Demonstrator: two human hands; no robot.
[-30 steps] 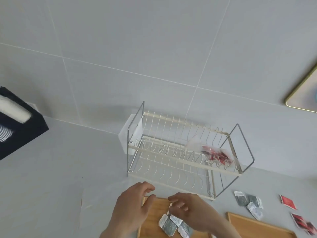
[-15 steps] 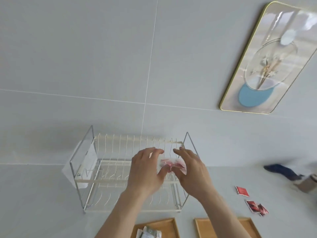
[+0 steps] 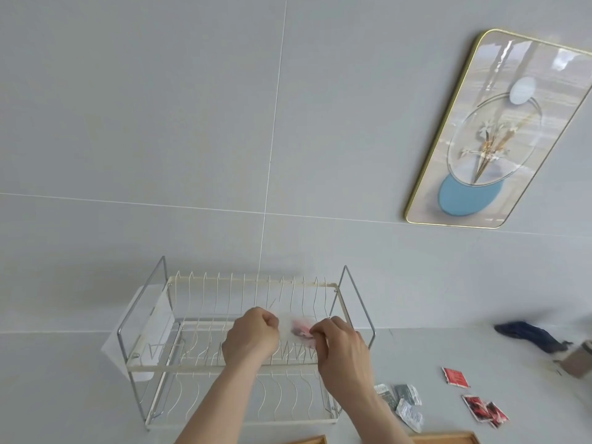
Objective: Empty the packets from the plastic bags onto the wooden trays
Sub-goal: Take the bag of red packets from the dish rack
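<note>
plastic bag (image 3: 296, 328) of what look like red packets sits on the dish rack's (image 3: 237, 341) upper tier, left hand (image 3: 251, 339) and right hand (image 3: 341, 347) fingers pinching its edges; lift level, mouth up, before tipping over a wooden tray (image 3: 443, 439).

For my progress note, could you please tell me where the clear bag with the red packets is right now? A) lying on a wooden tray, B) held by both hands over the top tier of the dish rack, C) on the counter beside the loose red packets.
B: both the left hand and the right hand pinch the clear bag above the top tier of the dish rack.
</note>
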